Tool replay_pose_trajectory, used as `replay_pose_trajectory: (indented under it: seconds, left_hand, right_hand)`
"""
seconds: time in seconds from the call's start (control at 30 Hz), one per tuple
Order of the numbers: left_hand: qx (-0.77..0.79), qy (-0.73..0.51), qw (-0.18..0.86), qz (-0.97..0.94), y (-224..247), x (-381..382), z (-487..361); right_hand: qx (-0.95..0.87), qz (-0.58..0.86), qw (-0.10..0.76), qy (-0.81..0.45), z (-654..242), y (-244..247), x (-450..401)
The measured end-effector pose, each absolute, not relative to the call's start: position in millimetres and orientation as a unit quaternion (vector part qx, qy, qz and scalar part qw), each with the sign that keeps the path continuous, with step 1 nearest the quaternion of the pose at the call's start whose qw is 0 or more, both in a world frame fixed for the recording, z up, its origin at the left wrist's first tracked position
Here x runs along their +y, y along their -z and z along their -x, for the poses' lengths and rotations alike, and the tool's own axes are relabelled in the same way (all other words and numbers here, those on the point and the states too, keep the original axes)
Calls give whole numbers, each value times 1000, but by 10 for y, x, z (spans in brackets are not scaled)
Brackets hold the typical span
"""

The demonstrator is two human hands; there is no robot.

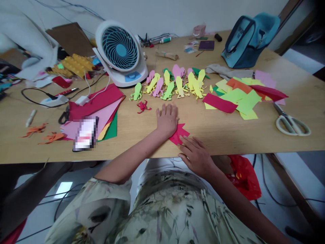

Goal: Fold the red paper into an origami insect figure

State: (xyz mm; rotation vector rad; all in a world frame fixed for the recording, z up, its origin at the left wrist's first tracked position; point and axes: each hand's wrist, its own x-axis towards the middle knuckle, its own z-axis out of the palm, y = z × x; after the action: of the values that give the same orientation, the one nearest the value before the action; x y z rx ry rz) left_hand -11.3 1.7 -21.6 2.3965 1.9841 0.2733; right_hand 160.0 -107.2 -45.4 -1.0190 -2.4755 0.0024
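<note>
A small folded piece of red paper (179,134) lies on the table near its front edge. My left hand (167,119) rests flat with fingers spread, the heel of its palm against the paper's upper left side. Stretched fingers of my right hand (196,154) touch the paper's lower right part. A red folded paper frog (143,106) sits just left of my left fingertips. Beyond it stand several folded paper frogs (169,88) in yellow, green and pink.
At right lie loose coloured papers (240,96) and scissors (291,123). A white fan (120,51) stands at back left, a blue bag (250,40) at back right. Coloured sheets (109,130), a phone (86,133) and orange paper frogs (52,137) are at left.
</note>
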Motion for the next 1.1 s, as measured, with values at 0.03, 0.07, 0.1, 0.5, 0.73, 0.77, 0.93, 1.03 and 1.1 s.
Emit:
replay_pose_trajectory:
  seconds: [0.03, 0.07, 0.1, 0.5, 0.73, 0.77, 0.93, 1.03, 1.1]
  left_hand:
    - [634, -96, 6, -767, 223, 14, 76]
    - [630, -103, 5, -770, 234, 13, 39]
    - [623, -107, 8, -775, 246, 15, 5]
    - [571, -76, 35, -817, 292, -23, -145]
    - [590, -71, 35, -803, 315, 107, -155]
    - [594, -71, 32, -800, 316, 122, -161]
    - [602, -61, 44, -795, 315, 179, -183]
    - [647, -96, 42, -755, 312, 224, -181]
    - [659, -108, 29, -744, 310, 256, -175]
  right_hand:
    - [-899, 371, 231, -1, -1600, 455, -1072]
    - [-900, 371, 230, -2, -1600, 457, -1072]
    - [-900, 372, 229, -4, -1600, 460, -1073]
    - [-895, 374, 243, 0, -1604, 483, -1084]
    - [-894, 371, 251, 14, -1605, 476, -1086]
    - [-894, 371, 251, 14, -1607, 480, -1085]
    - [-895, 369, 249, 12, -1609, 492, -1085]
    - [-893, 369, 256, 9, -1605, 491, -1088]
    - [-893, 370, 257, 8, -1602, 489, -1089]
